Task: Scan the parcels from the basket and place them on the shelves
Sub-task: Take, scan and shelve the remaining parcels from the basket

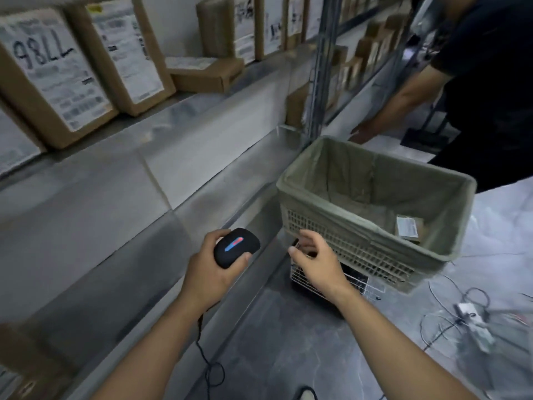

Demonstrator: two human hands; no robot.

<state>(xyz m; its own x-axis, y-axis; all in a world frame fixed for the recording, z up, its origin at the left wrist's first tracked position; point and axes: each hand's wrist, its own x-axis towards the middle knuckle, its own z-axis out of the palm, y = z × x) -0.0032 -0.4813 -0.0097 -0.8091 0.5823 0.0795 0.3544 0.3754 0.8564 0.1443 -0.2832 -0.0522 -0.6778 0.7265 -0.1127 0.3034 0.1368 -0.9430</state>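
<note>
Nearest, two bare forearms reaching forward over grey floor [288, 342]. Left hand [207, 272] wrapped round a black scanner [236, 248], thumb along its right side, fingers curled over the far edge; a blue and red light strip on top, a thin black cord [206, 362] hanging from the wrist end and looping near the floor. Right hand [313, 261] empty, fingers loosely curled and apart, hovering just before the near corner of the basket [360, 246]. Basket of pale lattice plastic, lined with greenish cloth, tilted, set on a small wire stand [305, 280]. Inside, at the bottom right, one small parcel [408, 228] with a white label. Right of the basket, tangled cables [461, 319] on the floor. To the left, grey metal shelves [144, 174]; on the upper one, brown labelled boxes [127, 53] standing on edge, one marked with handwritten digits. Farther back, another person [490, 82] in dark clothes, one hand down by the shelving.
</note>
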